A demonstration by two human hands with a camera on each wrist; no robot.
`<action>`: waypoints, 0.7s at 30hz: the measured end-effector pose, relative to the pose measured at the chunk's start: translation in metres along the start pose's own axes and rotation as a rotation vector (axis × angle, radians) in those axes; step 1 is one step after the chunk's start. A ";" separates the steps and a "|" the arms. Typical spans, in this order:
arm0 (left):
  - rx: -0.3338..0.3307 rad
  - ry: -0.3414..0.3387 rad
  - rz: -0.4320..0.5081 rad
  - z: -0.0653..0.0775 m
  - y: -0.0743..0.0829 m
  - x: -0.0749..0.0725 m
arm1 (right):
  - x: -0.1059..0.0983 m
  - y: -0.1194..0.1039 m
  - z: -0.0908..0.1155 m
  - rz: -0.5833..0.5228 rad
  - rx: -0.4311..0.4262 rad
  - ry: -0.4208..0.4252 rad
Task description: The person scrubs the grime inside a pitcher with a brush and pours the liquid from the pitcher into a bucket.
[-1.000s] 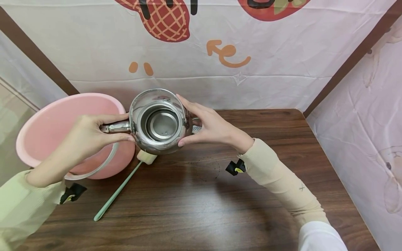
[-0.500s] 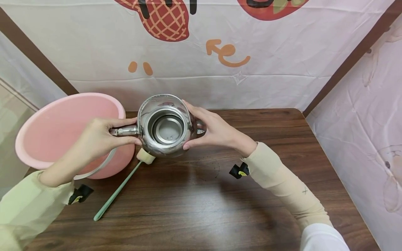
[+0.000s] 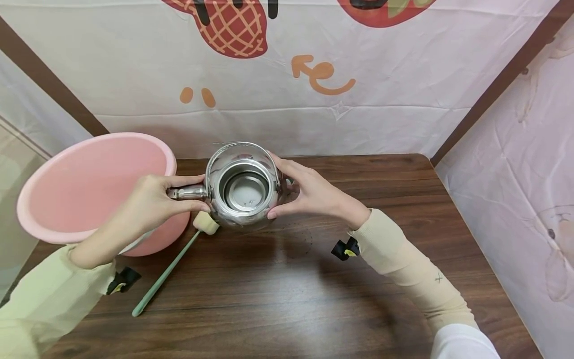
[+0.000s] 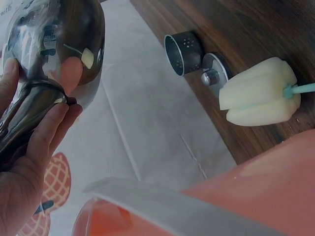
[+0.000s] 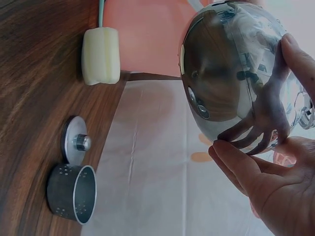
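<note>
A shiny stainless steel teapot (image 3: 242, 218) is held up over the table with its lidless mouth toward the head camera. My left hand (image 3: 150, 202) pinches its tapered metal spout between thumb and fingers. On the opposite side, my right hand (image 3: 311, 194) grips the round body, thumb at the front and fingers behind. The teapot's thin hoop handle stands at the far side of the mouth. From the right wrist, the mirror-like body (image 5: 221, 83) shows the hand's reflection. A perforated strainer cup (image 5: 74, 191) and a knobbed lid (image 5: 75, 141) lie on the table, mostly hidden in the head view.
A pink bucket (image 3: 27, 219) with a pale grey handle stands at the left, behind my left forearm. Beside it lies a sponge brush (image 3: 206, 223) with a long green handle. A printed cloth (image 3: 278, 124) hangs along the table's back edge.
Both hands have carried the teapot to the right and slightly nearer, away from the bucket. The brush has stayed in place.
</note>
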State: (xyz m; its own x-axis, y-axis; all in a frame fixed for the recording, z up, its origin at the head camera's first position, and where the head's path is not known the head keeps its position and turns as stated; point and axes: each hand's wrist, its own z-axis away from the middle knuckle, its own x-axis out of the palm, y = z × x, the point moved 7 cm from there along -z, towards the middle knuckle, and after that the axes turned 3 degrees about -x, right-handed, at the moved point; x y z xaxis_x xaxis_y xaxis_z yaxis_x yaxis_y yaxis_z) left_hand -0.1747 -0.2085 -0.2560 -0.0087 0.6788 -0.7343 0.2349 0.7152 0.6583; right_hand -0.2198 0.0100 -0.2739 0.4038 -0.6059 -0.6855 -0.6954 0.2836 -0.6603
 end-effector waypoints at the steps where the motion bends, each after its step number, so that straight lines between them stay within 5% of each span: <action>1: 0.002 0.001 -0.006 0.000 0.001 0.001 | 0.000 0.001 0.001 0.000 0.003 0.003; 9: 0.007 0.000 -0.039 -0.004 0.001 0.010 | 0.002 0.007 0.008 -0.114 0.013 0.013; 21: -0.021 -0.050 0.014 -0.005 -0.001 0.026 | 0.002 0.015 0.020 -0.110 0.018 0.014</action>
State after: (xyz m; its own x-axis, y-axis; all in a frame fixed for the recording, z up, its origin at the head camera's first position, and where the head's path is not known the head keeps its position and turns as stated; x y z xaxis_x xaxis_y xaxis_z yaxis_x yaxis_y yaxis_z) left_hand -0.1803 -0.1902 -0.2747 0.0432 0.6799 -0.7320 0.2141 0.7094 0.6715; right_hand -0.2176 0.0276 -0.2916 0.4686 -0.6447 -0.6040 -0.6365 0.2276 -0.7369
